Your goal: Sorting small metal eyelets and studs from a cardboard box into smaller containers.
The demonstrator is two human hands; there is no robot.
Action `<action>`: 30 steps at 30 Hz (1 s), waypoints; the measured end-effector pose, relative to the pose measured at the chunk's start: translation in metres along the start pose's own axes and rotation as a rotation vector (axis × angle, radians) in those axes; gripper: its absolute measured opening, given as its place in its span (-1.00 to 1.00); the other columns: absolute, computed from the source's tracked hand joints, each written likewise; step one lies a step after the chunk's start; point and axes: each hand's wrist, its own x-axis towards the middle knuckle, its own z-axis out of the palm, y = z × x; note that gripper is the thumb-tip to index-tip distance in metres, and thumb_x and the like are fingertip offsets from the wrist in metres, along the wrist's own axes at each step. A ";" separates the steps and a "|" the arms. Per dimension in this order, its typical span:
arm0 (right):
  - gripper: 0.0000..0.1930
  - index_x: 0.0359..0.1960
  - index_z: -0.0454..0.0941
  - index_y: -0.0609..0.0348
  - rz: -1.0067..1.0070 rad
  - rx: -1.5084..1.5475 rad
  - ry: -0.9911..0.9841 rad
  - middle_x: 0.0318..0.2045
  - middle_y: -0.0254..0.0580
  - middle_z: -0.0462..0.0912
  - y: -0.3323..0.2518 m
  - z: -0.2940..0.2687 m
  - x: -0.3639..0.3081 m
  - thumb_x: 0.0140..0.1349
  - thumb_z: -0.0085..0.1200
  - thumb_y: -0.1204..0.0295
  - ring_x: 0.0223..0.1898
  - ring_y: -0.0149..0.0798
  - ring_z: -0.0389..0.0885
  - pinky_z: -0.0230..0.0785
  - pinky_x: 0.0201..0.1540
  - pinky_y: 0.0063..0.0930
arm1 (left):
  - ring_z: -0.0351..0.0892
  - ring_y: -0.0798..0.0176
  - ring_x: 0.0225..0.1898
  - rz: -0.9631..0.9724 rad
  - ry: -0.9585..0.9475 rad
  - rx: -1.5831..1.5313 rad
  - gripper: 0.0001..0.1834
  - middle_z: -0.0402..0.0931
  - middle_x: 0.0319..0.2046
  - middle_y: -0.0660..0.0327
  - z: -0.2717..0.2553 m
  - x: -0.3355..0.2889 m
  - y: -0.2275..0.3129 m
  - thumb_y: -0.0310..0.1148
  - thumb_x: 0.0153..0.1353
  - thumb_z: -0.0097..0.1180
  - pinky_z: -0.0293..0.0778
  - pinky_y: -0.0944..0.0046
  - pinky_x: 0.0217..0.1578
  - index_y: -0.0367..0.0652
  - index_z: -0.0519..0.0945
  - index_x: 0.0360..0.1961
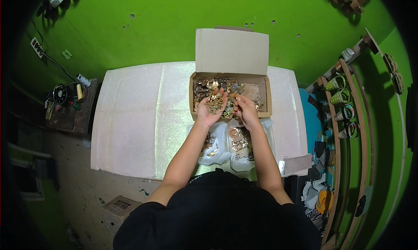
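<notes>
I hold my left hand (210, 111) palm up over an open cardboard box, its fingers curled apart into a shallow bowl around a loose heap of small metal pieces (215, 103), shiny, irregular and mostly gold in tone. My right hand (246, 112) is just beside it, thumb and forefinger drawn together at the tips; whether a piece sits between them is too small to tell. The box (268, 93) is stiff brown board with straight walls, and its broad, flat, pale lid (232, 52) stands raised at the far side. Inside, a jumble of gold, silver and darker metal parts (204, 86) fills the left and middle, while the right end shows bare, tan board with a few scattered bits. Nearer to me, below my wrists, two crinkled, translucent plastic bags (221, 150) (241, 163) lie side by side with their mouths open, holding more glinting parts; the right one also has a tan ring shape in it. Everything rests on a table (130, 115) covered in a pale, sparkly sheet with a greenish, shimmering band down it. Behind rises a smooth, bright green wall (161, 32), pocked with small holes.
</notes>
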 end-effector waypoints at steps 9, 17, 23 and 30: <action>-0.84 -0.22 0.31 0.27 -0.022 -0.020 0.103 -0.51 -0.26 0.47 -0.005 0.009 -0.005 0.20 -0.20 0.48 -0.57 -0.44 0.43 0.34 -0.54 -0.64 | 0.31 0.02 -0.01 0.010 0.001 0.012 -0.65 0.36 -0.10 0.02 -0.002 0.000 0.001 -0.39 0.13 -0.44 0.29 0.10 -0.01 -0.24 0.37 -0.15; -0.77 -0.43 0.34 0.19 0.004 -0.075 0.067 -0.73 -0.43 0.25 -0.002 0.006 -0.005 0.25 -0.26 0.31 -0.82 -0.57 0.14 -0.01 -0.79 -0.72 | 0.33 0.02 -0.03 0.006 0.005 -0.018 -0.65 0.37 -0.11 0.01 -0.002 0.001 0.002 -0.39 0.14 -0.44 0.30 0.10 -0.03 -0.24 0.37 -0.16; -0.69 -0.46 0.29 0.14 0.035 0.065 0.113 -0.76 -0.52 0.11 0.000 0.004 -0.004 0.25 -0.30 0.16 -0.81 -0.62 -0.02 -0.15 -0.80 -0.74 | 0.34 0.03 -0.04 0.003 0.005 -0.021 -0.66 0.38 -0.13 0.02 -0.001 0.001 0.001 -0.39 0.14 -0.44 0.31 0.11 -0.03 -0.24 0.38 -0.17; -0.73 -0.39 0.29 0.18 0.006 0.054 -0.007 -0.73 -0.52 0.07 -0.002 0.000 -0.002 0.27 -0.33 0.24 -0.77 -0.62 0.00 -0.15 -0.78 -0.73 | 0.24 0.06 0.05 -0.017 -0.013 -0.023 -0.60 0.32 -0.05 0.03 -0.001 0.001 0.001 -0.38 0.14 -0.49 0.23 0.10 0.03 -0.25 0.36 -0.11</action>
